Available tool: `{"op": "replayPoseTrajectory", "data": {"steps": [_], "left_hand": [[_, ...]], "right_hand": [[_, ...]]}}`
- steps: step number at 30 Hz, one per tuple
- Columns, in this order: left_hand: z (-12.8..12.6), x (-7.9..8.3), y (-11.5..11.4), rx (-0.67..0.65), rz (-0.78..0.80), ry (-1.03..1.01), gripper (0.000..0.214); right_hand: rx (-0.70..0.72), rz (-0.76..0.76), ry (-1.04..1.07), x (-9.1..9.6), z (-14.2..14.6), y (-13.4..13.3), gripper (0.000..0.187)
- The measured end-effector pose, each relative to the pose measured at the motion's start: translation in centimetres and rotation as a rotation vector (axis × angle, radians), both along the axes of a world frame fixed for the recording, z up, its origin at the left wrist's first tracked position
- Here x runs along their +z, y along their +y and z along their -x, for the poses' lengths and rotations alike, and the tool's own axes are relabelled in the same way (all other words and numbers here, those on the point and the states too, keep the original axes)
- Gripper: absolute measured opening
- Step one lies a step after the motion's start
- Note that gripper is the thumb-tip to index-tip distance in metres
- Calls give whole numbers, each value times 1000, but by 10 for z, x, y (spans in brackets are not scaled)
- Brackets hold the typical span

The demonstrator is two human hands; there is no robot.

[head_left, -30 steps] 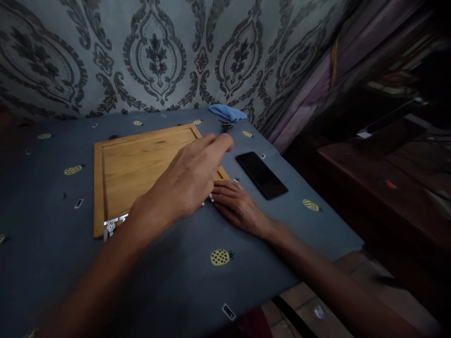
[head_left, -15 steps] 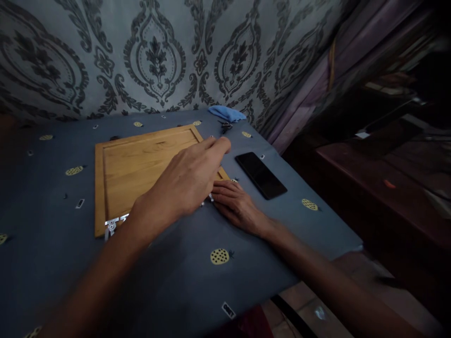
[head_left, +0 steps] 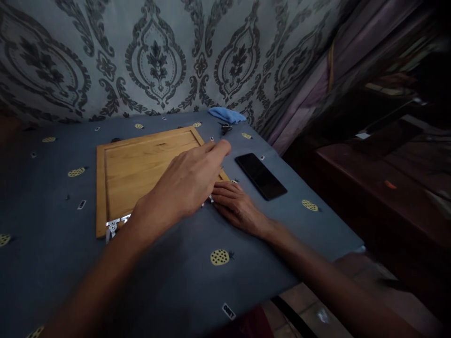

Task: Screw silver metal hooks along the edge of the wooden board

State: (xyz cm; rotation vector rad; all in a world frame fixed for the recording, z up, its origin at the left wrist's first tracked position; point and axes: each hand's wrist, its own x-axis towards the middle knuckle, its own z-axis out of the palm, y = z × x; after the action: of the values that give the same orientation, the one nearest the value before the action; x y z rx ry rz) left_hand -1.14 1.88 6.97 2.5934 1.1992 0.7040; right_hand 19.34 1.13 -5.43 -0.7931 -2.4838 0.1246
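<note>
A framed wooden panel (head_left: 134, 173) lies on the table. Along its near edge runs a metal fitting (head_left: 112, 225), with a bracket-like piece showing at the near left corner. My left hand (head_left: 192, 171) is closed above the panel's near right part, thumb side up; whatever its fingers hold is hidden behind the hand. Flat beside the near right corner rests my right hand (head_left: 234, 204), fingers stretched together and reaching to the panel edge. A small bit of metal (head_left: 211, 198) shows at its fingertips. My left forearm hides the middle of the near edge.
A black phone (head_left: 260, 175) lies right of the panel. Behind it are a small dark object, perhaps keys (head_left: 225, 127), and a blue cloth (head_left: 227, 114) near the patterned wall covering (head_left: 197, 56). The table's blue pineapple-print cover (head_left: 183, 272) ends at the right.
The view has shifted very slightly, so the panel sits a little lower and further right. Both hands keep nearly the same position and pose.
</note>
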Motion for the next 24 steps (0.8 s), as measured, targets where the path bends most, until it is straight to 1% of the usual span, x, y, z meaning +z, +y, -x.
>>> {"op": "replayPoseTrajectory", "data": {"steps": [2,5,9,14,16,21,24], "left_hand": [[-1,-1,0,29,-1,25,16],[-3,-3,1,45,-10,47,16],[-2,-4,2,18,2,49,16],[3,-3,0,-39,32,20,23],[4,-1,-1,-35,46,4,22],[7,8,0,72,62,-26,19],[11,13,3,126,52,-57,23]], "right_hand": [[10,-17,15,-1,0,0,27],[22,-21,28,-2,0,1,26],[17,1,20,-1,-1,1,27],[9,14,4,0,-1,1,28],[14,8,12,-1,-1,1,29],[18,27,34,-4,-2,2,33],[25,40,35,-4,-3,2,34]]}}
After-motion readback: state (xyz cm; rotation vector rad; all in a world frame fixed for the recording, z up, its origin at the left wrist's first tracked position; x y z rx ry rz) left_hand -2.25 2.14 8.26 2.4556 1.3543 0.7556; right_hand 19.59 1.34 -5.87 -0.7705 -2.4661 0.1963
